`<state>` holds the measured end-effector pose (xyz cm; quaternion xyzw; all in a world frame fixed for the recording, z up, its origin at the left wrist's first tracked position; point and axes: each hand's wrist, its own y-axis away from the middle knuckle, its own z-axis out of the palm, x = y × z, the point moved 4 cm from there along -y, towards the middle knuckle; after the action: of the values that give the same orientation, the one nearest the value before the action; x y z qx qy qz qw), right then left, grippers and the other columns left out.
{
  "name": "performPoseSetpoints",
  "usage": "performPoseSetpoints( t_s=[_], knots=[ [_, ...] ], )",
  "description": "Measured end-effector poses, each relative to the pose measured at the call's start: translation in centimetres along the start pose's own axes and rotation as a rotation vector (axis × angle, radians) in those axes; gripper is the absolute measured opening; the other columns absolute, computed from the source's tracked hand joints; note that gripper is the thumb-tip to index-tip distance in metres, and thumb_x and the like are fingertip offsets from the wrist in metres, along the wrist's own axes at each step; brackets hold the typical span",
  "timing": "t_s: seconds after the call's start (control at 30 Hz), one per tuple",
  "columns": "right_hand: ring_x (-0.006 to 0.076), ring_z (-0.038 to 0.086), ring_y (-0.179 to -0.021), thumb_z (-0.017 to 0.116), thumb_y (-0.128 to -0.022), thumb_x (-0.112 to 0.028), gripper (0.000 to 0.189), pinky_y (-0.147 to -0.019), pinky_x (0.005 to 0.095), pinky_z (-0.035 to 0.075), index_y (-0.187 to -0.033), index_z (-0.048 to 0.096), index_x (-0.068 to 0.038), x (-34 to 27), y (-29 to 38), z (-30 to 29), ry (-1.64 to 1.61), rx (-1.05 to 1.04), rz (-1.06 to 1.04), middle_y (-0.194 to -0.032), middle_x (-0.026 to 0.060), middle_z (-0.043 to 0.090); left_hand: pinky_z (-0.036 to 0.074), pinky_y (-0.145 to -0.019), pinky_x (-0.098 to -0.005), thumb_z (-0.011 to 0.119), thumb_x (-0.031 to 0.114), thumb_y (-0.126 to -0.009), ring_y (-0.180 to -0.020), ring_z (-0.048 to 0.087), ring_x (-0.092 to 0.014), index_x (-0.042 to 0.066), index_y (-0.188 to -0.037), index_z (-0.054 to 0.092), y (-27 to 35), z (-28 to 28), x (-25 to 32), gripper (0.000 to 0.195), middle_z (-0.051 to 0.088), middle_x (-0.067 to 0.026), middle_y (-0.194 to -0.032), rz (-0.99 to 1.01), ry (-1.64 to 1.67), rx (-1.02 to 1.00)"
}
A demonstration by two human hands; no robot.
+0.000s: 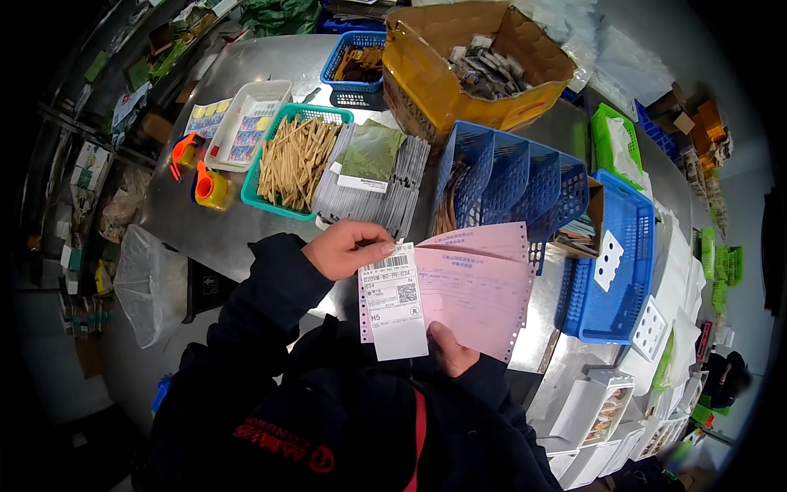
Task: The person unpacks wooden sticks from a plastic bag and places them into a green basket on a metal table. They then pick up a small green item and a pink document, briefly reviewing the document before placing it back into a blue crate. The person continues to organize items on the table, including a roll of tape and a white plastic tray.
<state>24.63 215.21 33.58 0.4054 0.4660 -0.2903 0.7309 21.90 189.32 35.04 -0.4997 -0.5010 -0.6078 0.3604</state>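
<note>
A white printed label (pixel 393 332) with a barcode lies over pink forms (pixel 473 295) that have punched edges. My left hand (pixel 349 246) pinches the label's top edge between thumb and fingers. From below, my right hand (pixel 452 350) holds the pink forms near their lower edge, its thumb on top. The forms fan out to the right, and one sheet stands apart from the others. Just beyond my left hand is a dense row of thin grey packets (pixel 350 200), with a green leaf-printed packet (pixel 371 150) lying on top.
A teal basket (pixel 249 184) of wooden sticks, a white tray (pixel 280 92) and two orange-and-yellow tape dispensers (pixel 211 187) are at the left. Beyond stand a small blue basket (pixel 332 61) and a large cardboard box (pixel 412 67). Blue divided racks (pixel 479 166) and a blue crate (pixel 642 246) are right.
</note>
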Motion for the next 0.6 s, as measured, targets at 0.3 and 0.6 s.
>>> performPoseSetpoints(
  t_s=[0.3,0.6],
  knots=[
    [0.0193,0.065,-0.071,0.064,-0.094,-0.006,0.023,-0.061,0.0293,0.055,-0.113,0.059,0.007,4.3,-0.6,-1.2,-0.183,0.103,0.066,-0.093,0.0143,0.067,0.050,-0.071,-0.0247,0.065,0.011,-0.095,-0.080,0.060,-0.007,-0.004,-0.102,0.066,1.0,0.1,1.2,0.016,0.068,-0.0043,-0.087,0.041,-0.123,0.208],
    [0.0198,0.065,-0.065,0.060,-0.096,-0.003,0.017,-0.057,0.0280,0.056,-0.109,0.059,0.007,3.1,-0.6,-0.9,-0.223,0.056,-0.052,-0.089,0.0150,0.067,0.047,-0.073,-0.0215,0.061,0.012,-0.098,-0.081,0.056,-0.006,-0.002,-0.108,0.058,1.7,-6.0,0.4,0.018,0.064,-0.0034,-0.091,0.331,-0.011,0.859]
  ],
)
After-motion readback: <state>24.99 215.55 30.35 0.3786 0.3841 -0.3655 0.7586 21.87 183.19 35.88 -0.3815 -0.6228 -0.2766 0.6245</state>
